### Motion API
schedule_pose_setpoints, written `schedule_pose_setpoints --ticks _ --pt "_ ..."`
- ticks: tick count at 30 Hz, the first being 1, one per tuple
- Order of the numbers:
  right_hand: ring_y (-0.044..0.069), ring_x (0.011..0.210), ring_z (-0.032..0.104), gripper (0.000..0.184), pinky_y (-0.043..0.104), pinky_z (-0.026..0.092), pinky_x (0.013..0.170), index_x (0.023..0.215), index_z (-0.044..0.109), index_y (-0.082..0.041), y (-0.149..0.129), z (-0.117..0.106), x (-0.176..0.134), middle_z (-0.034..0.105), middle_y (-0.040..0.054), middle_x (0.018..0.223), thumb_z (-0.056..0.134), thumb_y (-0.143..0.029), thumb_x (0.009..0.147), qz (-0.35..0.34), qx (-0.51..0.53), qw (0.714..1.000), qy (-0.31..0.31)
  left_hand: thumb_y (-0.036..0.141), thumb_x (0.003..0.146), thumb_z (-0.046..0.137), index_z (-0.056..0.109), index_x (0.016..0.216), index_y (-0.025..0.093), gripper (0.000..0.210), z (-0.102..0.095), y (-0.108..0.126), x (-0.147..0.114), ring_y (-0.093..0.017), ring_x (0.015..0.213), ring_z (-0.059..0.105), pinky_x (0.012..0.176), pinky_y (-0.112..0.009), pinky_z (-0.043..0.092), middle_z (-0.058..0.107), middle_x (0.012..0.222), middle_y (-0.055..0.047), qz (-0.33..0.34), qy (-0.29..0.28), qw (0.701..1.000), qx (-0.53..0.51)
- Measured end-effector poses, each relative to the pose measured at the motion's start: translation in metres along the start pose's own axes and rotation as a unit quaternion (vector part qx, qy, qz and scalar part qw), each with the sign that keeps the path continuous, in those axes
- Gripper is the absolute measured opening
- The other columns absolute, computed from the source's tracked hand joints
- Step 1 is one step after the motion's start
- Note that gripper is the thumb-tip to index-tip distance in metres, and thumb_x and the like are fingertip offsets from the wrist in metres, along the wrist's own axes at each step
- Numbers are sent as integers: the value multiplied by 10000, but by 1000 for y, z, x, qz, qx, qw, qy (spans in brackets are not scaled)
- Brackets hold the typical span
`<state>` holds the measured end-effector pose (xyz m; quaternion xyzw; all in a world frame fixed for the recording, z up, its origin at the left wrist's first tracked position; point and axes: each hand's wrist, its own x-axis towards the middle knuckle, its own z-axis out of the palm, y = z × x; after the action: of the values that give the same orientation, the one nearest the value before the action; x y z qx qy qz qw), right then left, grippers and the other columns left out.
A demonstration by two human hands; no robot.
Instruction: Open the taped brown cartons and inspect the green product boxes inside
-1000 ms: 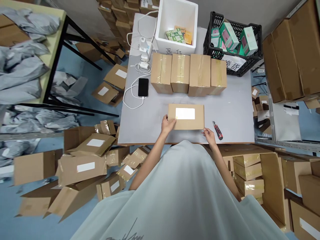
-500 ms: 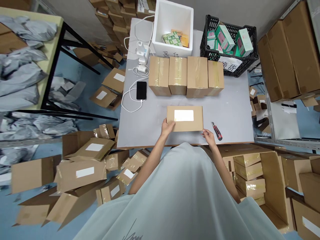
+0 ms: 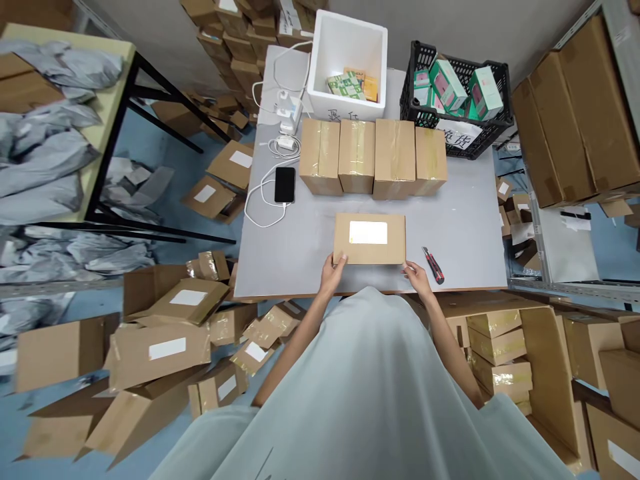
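Note:
A flat brown cardboard box [image 3: 370, 255] with a white label lies on the grey table, close to its front edge. At the box's near left corner, my left hand [image 3: 332, 275] grips it between thumb and fingers. My right hand [image 3: 417, 277] is closed at the near right corner, its fingertips pinched against the edge there. Just right of that hand lies a red and black utility knife [image 3: 433, 265]. The underside of the box is hidden.
Several taped cartons [image 3: 357, 160] stand in a row behind. Further back are a white foam box [image 3: 320, 100] and a black crate [image 3: 425, 119] with green packets. A phone [image 3: 285, 185] with a cable lies left. An open carton [image 3: 547, 360] holds small boxes at right.
My left hand has slid down the box's left side to its near corner, the thumb now at the edge. My right hand stays at its corner. The view has shifted slightly.

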<state>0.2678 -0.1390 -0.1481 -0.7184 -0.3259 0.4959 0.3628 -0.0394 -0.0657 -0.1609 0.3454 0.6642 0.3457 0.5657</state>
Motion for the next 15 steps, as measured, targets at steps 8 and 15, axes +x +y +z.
schedule_pose_setpoints --ticks 8,15 --pt "347 1213 780 658 510 649 1113 1187 873 -190 -24 -7 -8 803 181 1350 826 -733 819 -65 -6 998 16 337 915 848 673 1528 215 649 -9 13 -9 -300 1446 685 1178 -429 581 751 1515 -153 61 26 997 28" --pt "342 1253 768 670 513 639 1136 1392 832 -186 -54 -12 13 801 179 1352 836 -591 859 -112 14 992 60 447 984 787 760 1395 181 491 -25 39 3 -312 1401 733 1148 -427 597 794 1445 -176 122 37 991 49"
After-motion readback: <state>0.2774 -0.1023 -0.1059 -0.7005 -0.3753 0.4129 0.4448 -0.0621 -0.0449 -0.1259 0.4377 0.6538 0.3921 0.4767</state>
